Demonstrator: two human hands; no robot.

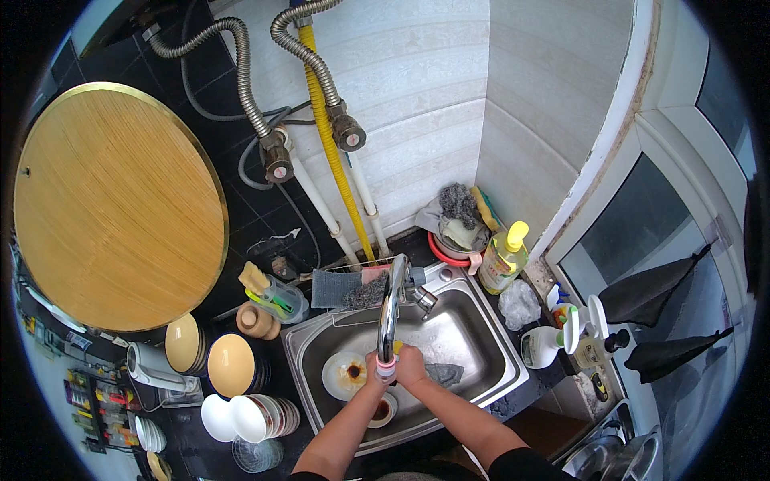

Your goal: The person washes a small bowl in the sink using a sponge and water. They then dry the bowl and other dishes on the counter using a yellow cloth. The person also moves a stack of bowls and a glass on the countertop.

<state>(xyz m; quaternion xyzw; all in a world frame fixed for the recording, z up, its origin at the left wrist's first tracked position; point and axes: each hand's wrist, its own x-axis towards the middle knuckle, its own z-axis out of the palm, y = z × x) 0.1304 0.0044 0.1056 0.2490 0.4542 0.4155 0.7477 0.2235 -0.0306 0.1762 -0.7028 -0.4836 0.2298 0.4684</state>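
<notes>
Both my hands are close together over the stainless steel sink (481, 353), behind the spout of the chrome faucet (391, 309). My right hand (411, 365) has its fingers curled, and a small yellow bit shows at its fingertips; what it belongs to is too hidden to name. My left hand (371, 369) is partly covered by the spout, so its fingers do not show. Just left of it lies a white plate (335, 375) with a dark brown and yellow stain. Below my wrists sits a small bowl (386, 410) with dark residue. A grey cloth (445, 373) lies right of my right hand.
Stacked bowls (230, 365) and white dishes (250, 418) stand left of the sink. Behind it are a scouring pad (335, 289) and steel wool (365, 297). A yellow-capped soap bottle (504, 258) and spray bottles (541, 346) stand to the right. A round wooden board (120, 204) hangs upper left.
</notes>
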